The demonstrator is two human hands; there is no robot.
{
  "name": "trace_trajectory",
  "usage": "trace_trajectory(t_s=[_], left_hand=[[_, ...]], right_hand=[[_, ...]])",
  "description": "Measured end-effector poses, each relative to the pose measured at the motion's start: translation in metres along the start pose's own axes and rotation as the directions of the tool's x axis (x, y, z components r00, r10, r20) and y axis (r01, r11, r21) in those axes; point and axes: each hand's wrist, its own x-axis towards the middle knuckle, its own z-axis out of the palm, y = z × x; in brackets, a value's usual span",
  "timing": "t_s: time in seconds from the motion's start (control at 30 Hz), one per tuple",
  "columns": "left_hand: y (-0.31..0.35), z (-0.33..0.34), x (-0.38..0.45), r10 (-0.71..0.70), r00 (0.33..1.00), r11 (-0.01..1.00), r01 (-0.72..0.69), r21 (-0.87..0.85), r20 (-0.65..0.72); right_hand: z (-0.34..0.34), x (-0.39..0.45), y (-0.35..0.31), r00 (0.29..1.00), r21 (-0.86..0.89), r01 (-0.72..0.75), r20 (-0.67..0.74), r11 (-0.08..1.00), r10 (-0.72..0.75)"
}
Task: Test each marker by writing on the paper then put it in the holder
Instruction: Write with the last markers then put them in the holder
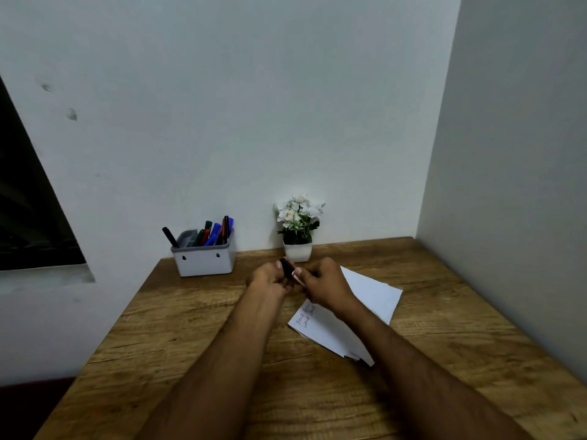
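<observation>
I see both hands raised together above the wooden surface [197,328], just in front of the small white pot of white flowers [298,227]. The left hand [270,277] has its fingers curled round a black marker [287,267], whose dark end sticks up between the thumb and fingers. The right hand [324,285] meets it from the other side, fingers curled and pinching the same marker at its near end; I cannot tell whether the cap is on or off, since the fingers cover the join.

Below and to the right of the hands lies the paper [365,300], a few white sheets overlapping at an angle, with some short handwritten words near the left corner, partly under the right wrist.

The holder [205,260], a light grey box, stands at the back left against the wall. Several markers stand in it: one black leaning out at its left end, and green, red and blue ones bunched to the right.
</observation>
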Motion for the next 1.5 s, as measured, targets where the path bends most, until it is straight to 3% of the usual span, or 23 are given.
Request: trace_trajectory(t_s=[0.13, 0.23, 0.3, 0.33, 0.4, 0.47, 0.53, 0.63, 0.73, 0.8, 0.87, 0.97, 1.07, 1.2, 1.33, 1.5], left_hand=[[0.014, -0.011, -0.003, 0.059, 0.997, 0.997, -0.057, 0.042, -0.043], [0.047, -0.044, 0.007, 0.248, 0.949, 0.967, -0.253, -0.002, -0.194], [0.055, -0.054, 0.013, 0.423, 0.848, 0.898, -0.343, 0.277, -0.32], [0.052, -0.051, 0.014, 0.514, 0.794, 0.802, -0.311, 0.51, -0.325], [0.033, -0.045, 0.015, 0.608, 0.777, 0.513, -0.228, 0.827, -0.163], [0.015, -0.044, 0.017, 0.613, 0.79, 0.279, -0.194, 0.94, -0.019], [0.004, -0.046, 0.026, 0.641, 0.767, 0.132, -0.15, 0.98, 0.031], [-0.003, -0.048, 0.029, 0.674, 0.731, 0.007, -0.15, 0.989, 0.106], [-0.01, -0.05, 0.026, 0.676, 0.716, -0.046, -0.193, 0.98, 0.173], [-0.014, -0.051, 0.025, 0.682, 0.698, -0.072, -0.232, 0.97, 0.218], [-0.017, -0.05, 0.026, 0.706, 0.634, -0.132, -0.322, 0.938, 0.317], [-0.025, -0.043, 0.022, 0.666, 0.499, -0.255, -0.545, 0.799, 0.554], [-0.036, -0.037, 0.016, 0.488, 0.449, -0.38, -0.663, 0.645, 0.749], [-0.046, -0.042, 0.016, 0.313, 0.52, -0.475, -0.639, 0.605, 0.795], [-0.048, -0.048, 0.014, 0.252, 0.545, -0.484, -0.644, 0.592, 0.799], [-0.053, -0.056, 0.02, 0.256, 0.5, -0.469, -0.684, 0.559, 0.827]], right_hand=[[-0.007, -0.001, -0.003, 0.997, 0.159, -0.06, 0.067, 0.985, 0.05], [-0.02, -0.008, 0.013, 0.989, 0.279, -0.128, 0.108, 0.952, 0.101], [-0.028, -0.009, 0.025, 0.995, 0.304, -0.095, 0.05, 0.948, 0.084], [-0.03, -0.008, 0.028, 0.997, 0.323, -0.077, 0.026, 0.943, 0.073], [-0.03, -0.007, 0.024, 0.998, 0.366, -0.064, 0.0, 0.928, 0.069], [-0.029, -0.006, 0.015, 0.999, 0.406, -0.038, -0.008, 0.913, 0.045], [-0.033, -0.006, 0.009, 0.999, 0.478, -0.024, -0.017, 0.878, 0.036], [-0.043, -0.003, 0.012, 0.998, 0.589, -0.033, -0.028, 0.807, 0.062], [-0.053, 0.0, 0.02, 0.997, 0.676, -0.039, -0.02, 0.736, 0.071], [-0.059, 0.002, 0.023, 0.994, 0.77, -0.076, 0.01, 0.633, 0.108], [-0.065, 0.004, 0.03, 0.99, 0.845, -0.103, 0.039, 0.524, 0.132], [-0.067, 0.006, 0.038, 0.992, 0.87, -0.085, 0.027, 0.486, 0.125], [-0.065, 0.003, 0.041, 0.994, 0.78, -0.049, -0.025, 0.624, 0.109], [-0.059, 0.002, 0.049, 0.994, 0.541, 0.024, -0.101, 0.841, 0.037], [-0.051, 0.004, 0.055, 0.995, 0.415, 0.05, -0.1, 0.908, -0.009], [-0.041, 0.004, 0.062, 0.997, 0.286, 0.062, -0.06, 0.956, -0.046]])
